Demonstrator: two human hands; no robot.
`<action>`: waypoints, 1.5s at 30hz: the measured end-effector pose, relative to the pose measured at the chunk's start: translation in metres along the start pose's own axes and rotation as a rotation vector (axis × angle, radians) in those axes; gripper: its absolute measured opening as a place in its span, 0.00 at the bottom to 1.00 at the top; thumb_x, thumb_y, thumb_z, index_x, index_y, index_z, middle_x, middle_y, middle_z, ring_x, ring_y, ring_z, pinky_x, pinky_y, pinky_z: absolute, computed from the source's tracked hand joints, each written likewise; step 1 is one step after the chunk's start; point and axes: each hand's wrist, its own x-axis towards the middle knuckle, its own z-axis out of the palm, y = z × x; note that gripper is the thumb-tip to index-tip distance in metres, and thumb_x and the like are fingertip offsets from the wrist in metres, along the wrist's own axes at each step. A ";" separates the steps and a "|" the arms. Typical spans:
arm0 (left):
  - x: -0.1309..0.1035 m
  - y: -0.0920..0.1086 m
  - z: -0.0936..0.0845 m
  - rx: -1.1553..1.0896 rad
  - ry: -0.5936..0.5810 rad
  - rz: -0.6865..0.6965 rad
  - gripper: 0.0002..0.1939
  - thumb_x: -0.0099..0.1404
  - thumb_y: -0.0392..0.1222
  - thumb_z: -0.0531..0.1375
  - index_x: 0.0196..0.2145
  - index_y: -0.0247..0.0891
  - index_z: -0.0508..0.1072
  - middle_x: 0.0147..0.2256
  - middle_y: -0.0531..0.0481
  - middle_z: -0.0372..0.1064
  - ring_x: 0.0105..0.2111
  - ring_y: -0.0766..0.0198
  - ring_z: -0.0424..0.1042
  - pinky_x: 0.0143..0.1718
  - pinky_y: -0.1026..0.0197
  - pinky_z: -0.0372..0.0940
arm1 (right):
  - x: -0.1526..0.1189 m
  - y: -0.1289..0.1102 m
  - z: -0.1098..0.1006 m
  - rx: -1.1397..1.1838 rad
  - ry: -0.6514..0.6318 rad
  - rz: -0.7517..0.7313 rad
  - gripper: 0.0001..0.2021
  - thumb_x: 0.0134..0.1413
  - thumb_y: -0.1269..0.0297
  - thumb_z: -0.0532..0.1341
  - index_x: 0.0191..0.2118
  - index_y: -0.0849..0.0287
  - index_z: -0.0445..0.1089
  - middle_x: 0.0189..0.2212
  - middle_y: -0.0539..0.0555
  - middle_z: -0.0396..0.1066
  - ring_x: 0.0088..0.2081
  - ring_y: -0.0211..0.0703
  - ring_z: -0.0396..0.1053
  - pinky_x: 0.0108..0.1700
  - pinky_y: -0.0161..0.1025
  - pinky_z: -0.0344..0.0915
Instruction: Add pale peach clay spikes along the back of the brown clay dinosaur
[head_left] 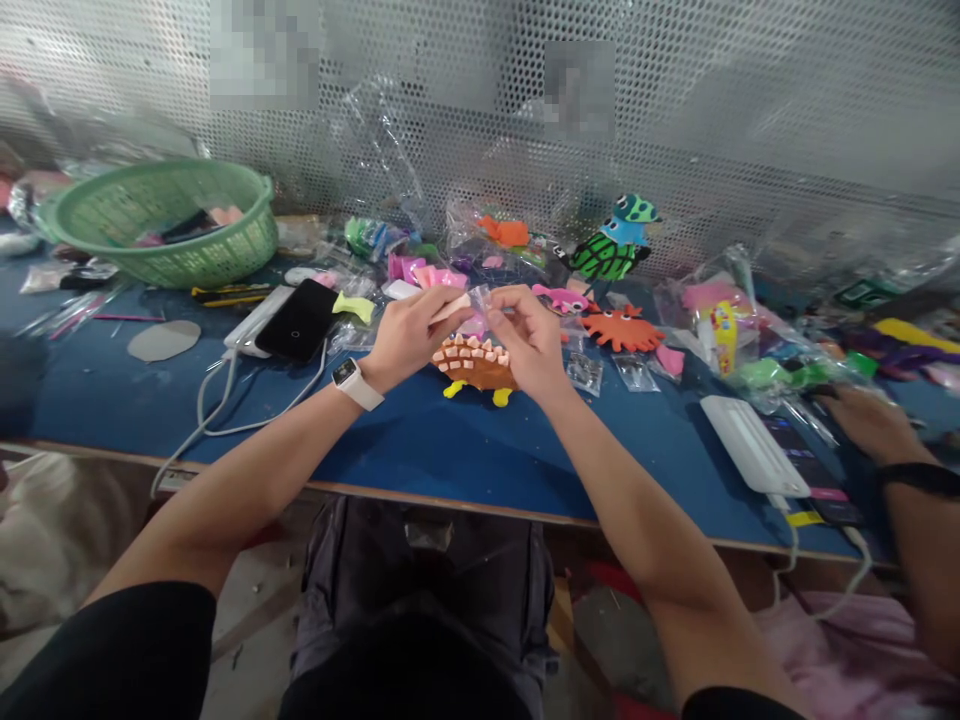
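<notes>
My left hand is closed, with a pale pink lump, apparently soft clay, between its fingers. My right hand pinches a crumpled piece of clear plastic just beside that lump. Whether the plastic is a bag around the clay I cannot tell. Under both hands a brown clay animal figure lies on the blue table. Rows of small pale pink pieces cover its upper part, and two yellow feet stick out below. My right hand hides the figure's right end.
At the left are a green basket, a black phone with a cable, and a yellow cutter knife. Behind stand an orange crab figure and a green-blue figure. At the right, another person's hand is near a white power bank.
</notes>
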 end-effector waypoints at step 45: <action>0.002 0.008 -0.007 -0.131 -0.138 -0.084 0.26 0.88 0.52 0.52 0.70 0.36 0.77 0.39 0.45 0.87 0.27 0.66 0.76 0.35 0.61 0.69 | -0.011 0.001 0.023 0.189 0.112 0.082 0.19 0.68 0.38 0.72 0.58 0.36 0.85 0.62 0.51 0.83 0.68 0.54 0.78 0.76 0.66 0.73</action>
